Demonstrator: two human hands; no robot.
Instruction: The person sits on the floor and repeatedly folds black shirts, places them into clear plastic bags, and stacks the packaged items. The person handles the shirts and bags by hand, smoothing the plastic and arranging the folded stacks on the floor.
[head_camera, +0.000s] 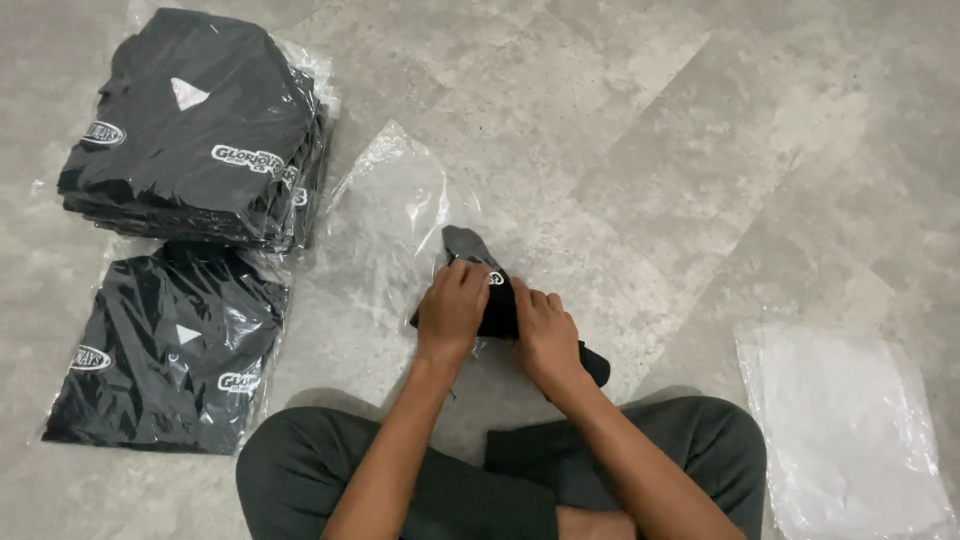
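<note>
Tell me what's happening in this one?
A person sits cross-legged on a grey floor. Both the left hand and the right hand press on a rolled black garment lying by the mouth of a clear plastic bag. To the left sit a stack of bagged black shirts and a single bagged shirt; to the right, a pile of empty clear bags.

Soft, even overhead light is washing the grey floor (700, 150); glare is glinting off the plastic bags (395, 215), a faint shadow is pooling by the knees, and focus is softening slightly.
</note>
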